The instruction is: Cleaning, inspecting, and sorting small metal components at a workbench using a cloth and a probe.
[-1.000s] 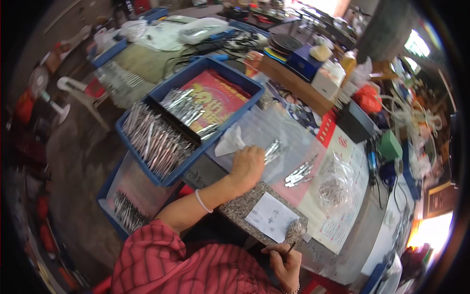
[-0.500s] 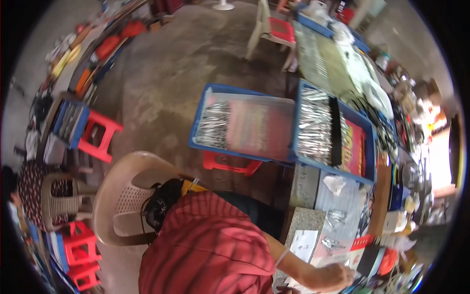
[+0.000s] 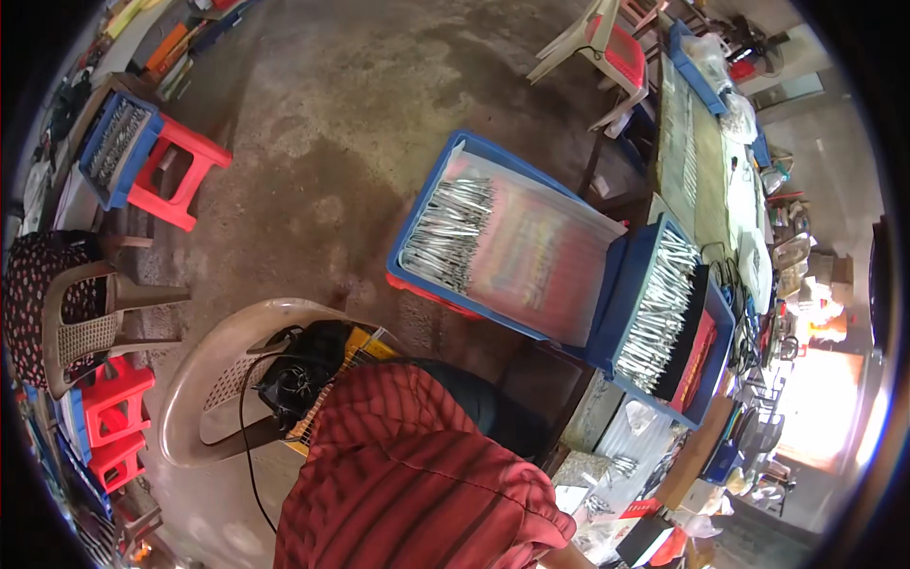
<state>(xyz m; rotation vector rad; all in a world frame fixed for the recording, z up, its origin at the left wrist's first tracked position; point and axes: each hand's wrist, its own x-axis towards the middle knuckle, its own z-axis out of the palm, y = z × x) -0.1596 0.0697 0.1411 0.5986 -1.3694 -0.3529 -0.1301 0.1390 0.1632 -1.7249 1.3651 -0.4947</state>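
My red striped sleeve [image 3: 427, 474] fills the lower middle. A small piece of my forearm [image 3: 569, 558], which looks like the left one, leaves the picture at the bottom edge. Neither hand shows, so what they hold is hidden. Nearest to that arm is the worktable, where small piles of shiny metal pieces [image 3: 621, 467] lie on a pale sheet [image 3: 637, 431]. Beyond them, a blue bin [image 3: 616, 365] holds a dense row of slim metal pieces [image 3: 659, 313]. A second blue tray [image 3: 536, 334] beside it carries more such pieces [image 3: 450, 232] and a translucent plastic sheet [image 3: 540, 247].
A beige plastic chair [image 3: 180, 398] stands at my left with a black bag [image 3: 313, 365] on it. Red stools [image 3: 180, 171] and another chair [image 3: 81, 341] with dark patterned cloth are farther left. A red-seated chair [image 3: 623, 52] stands at the far right.
The view has swung, and the trays now appear larger and farther right. My hand, visible earlier over the table at lower right, has left the picture; only some forearm remains.
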